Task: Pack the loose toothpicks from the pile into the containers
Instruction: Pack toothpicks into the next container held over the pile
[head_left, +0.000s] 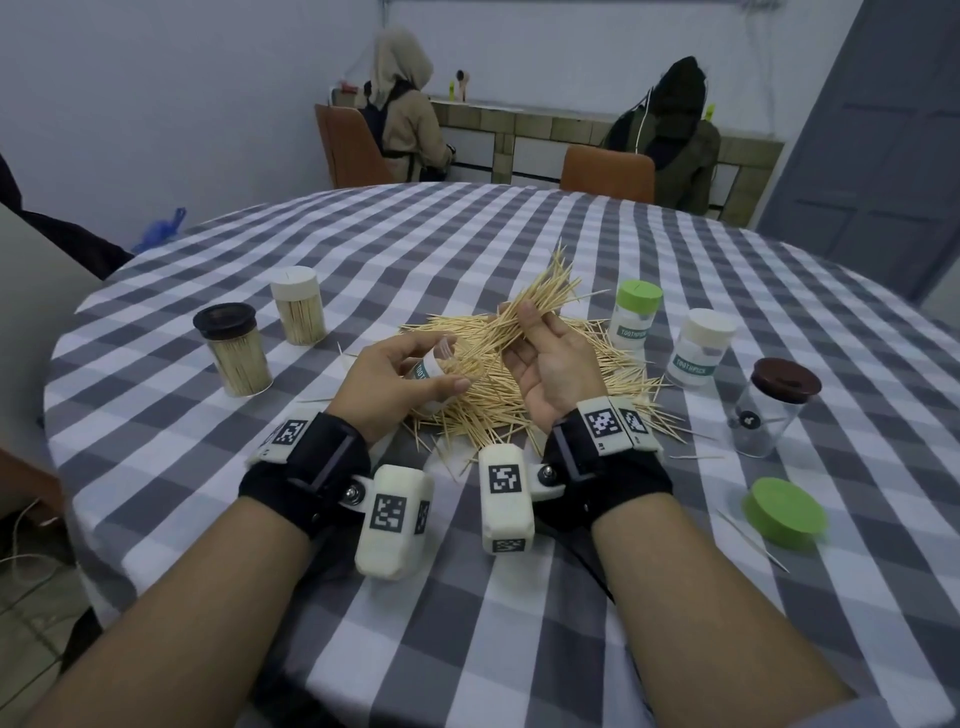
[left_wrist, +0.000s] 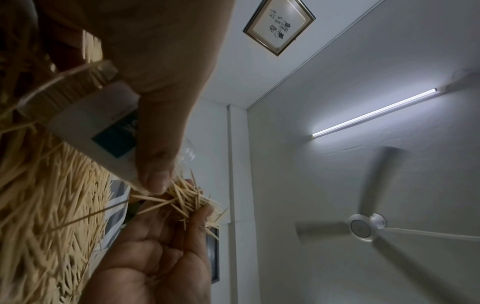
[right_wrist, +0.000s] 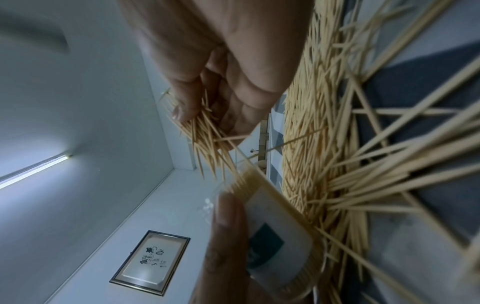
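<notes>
We saw the left hand (head_left: 402, 376) gripping an open container (head_left: 431, 366), the right hand (head_left: 545, 358) pinching a toothpick bundle (head_left: 530, 306). Filling step; next we judged the bundle needs aligning with the mouth.

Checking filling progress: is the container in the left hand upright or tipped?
Tipped: the container in the left hand leans its open mouth toward the right hand's toothpick bundle.
</notes>
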